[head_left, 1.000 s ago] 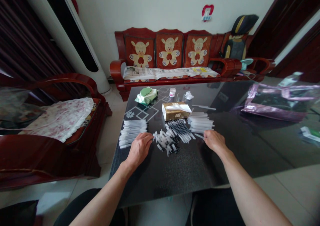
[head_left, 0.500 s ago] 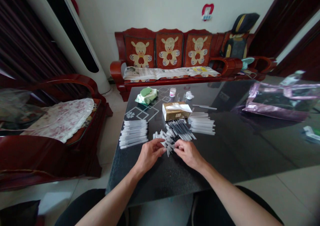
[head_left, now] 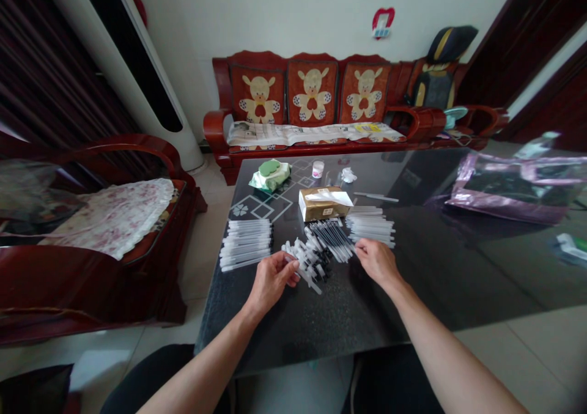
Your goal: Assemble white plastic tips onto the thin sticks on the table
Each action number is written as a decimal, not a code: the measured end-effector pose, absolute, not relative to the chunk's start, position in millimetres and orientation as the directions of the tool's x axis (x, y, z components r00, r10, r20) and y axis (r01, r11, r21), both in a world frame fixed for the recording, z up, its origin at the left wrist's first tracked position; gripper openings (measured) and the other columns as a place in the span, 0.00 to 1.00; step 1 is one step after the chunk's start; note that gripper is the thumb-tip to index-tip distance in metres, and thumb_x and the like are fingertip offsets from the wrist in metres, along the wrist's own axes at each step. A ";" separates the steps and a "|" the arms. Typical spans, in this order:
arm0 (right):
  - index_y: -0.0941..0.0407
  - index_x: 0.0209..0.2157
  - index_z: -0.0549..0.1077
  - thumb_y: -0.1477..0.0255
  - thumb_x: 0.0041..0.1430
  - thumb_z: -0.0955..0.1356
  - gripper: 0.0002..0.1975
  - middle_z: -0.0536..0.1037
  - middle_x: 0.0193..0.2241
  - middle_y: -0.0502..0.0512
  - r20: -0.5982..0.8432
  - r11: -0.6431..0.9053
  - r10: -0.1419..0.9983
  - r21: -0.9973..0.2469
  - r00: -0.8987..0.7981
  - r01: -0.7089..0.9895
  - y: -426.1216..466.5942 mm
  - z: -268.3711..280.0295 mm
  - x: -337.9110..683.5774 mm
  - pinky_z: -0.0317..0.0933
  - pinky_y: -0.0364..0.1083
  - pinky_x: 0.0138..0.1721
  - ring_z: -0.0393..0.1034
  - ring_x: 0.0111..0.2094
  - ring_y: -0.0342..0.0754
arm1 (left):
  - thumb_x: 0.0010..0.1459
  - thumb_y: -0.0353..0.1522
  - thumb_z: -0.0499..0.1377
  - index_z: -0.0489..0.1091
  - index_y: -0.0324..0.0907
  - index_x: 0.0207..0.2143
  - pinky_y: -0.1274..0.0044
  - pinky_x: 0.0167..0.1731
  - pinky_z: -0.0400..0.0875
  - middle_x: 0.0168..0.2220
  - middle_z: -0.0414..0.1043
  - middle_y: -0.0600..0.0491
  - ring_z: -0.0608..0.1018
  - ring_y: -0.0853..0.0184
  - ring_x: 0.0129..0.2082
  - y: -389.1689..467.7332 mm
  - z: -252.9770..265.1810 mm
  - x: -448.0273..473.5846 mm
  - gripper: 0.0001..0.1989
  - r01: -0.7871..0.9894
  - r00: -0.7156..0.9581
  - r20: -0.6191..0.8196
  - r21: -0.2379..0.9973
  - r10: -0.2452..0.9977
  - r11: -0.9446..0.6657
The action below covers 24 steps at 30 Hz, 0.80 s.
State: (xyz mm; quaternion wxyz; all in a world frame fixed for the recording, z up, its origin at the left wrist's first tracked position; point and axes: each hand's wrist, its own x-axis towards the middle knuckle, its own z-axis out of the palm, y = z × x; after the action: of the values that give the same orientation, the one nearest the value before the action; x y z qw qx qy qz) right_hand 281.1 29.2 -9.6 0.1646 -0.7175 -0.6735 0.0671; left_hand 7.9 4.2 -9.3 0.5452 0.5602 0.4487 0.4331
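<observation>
My left hand (head_left: 275, 277) is closed in a pinch around a translucent white pen barrel (head_left: 312, 284), which slants down to the right over the table. Just past its fingertips lies a loose pile of small white and black pen parts (head_left: 312, 258). My right hand (head_left: 378, 261) has its thumb and fingers pinched at the lower right end of the dark pen refills (head_left: 334, 238), seemingly on one refill; the fingers partly cover the spot. Clear white tubes (head_left: 370, 221) lie stacked right behind that hand. On the left, white pens (head_left: 246, 243) lie in a row.
Behind the pen parts stands a gold tissue box (head_left: 324, 204). Farther back are a green wipes pack (head_left: 270, 176), a small white jar (head_left: 317, 169) and crumpled tissue (head_left: 348, 175). A purple-edged plastic bag (head_left: 504, 212) sits to the right on the dark table (head_left: 293, 340).
My right hand has moved right, from the pile of small parts to the refills' ends. My left hand now holds a pen barrel slanting out of its fingers.
</observation>
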 end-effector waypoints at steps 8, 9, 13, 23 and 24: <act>0.53 0.32 0.74 0.68 0.58 0.64 0.08 0.79 0.31 0.56 -0.002 -0.138 0.990 -0.091 0.138 0.986 36.1 -21.6 289.1 0.55 0.43 0.29 0.74 0.35 0.51 | 0.56 0.40 0.58 0.68 0.37 0.31 0.78 0.22 0.72 0.20 0.72 0.52 0.75 0.69 0.20 2.3 -12.2 8.9 0.14 0.046 0.246 0.013 0.999 0.969 -0.026; 0.53 0.32 0.74 0.68 0.57 0.64 0.07 0.79 0.32 0.56 -0.009 -0.134 0.991 -0.085 0.134 0.987 36.5 -22.2 288.2 0.55 0.43 0.29 0.74 0.35 0.52 | 0.56 0.40 0.58 0.69 0.37 0.31 0.78 0.22 0.72 0.20 0.72 0.52 0.75 0.69 0.20 2.3 -11.7 8.6 0.14 0.049 0.245 0.014 0.998 0.969 -0.026; 0.55 0.33 0.74 0.68 0.57 0.64 0.08 0.79 0.33 0.59 -0.036 -0.155 0.988 -0.050 0.153 0.987 37.2 -21.9 286.4 0.58 0.45 0.30 0.75 0.36 0.54 | 0.56 0.40 0.59 0.69 0.37 0.31 0.77 0.22 0.72 0.20 0.72 0.52 0.75 0.68 0.21 3.0 -7.6 7.5 0.13 0.065 0.225 0.009 0.998 0.974 -0.024; 0.61 0.33 0.74 0.76 0.58 0.60 0.11 0.79 0.31 0.67 0.026 -0.023 0.999 0.093 0.020 0.995 35.1 -18.0 268.2 0.62 0.48 0.31 0.76 0.33 0.58 | 0.54 0.40 0.61 0.70 0.37 0.30 0.79 0.21 0.71 0.20 0.72 0.52 0.75 0.69 0.20 3.4 -6.6 7.7 0.13 0.024 0.215 0.007 1.000 0.977 -0.012; 0.61 0.33 0.74 0.75 0.58 0.60 0.11 0.79 0.30 0.67 0.037 -0.027 0.999 0.094 0.024 0.995 35.7 -17.8 268.5 0.62 0.48 0.31 0.76 0.33 0.58 | 0.54 0.40 0.61 0.70 0.36 0.30 0.79 0.21 0.71 0.20 0.72 0.52 0.75 0.69 0.19 3.9 -6.9 7.5 0.13 0.013 0.214 0.004 1.000 0.977 -0.007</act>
State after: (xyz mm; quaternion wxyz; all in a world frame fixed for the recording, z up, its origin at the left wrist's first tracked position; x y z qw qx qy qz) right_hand 268.5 35.7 -17.8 -0.0210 -0.7152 -0.6971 -0.0461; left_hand 7.5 3.9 -6.9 0.5460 0.5558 0.4453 0.4412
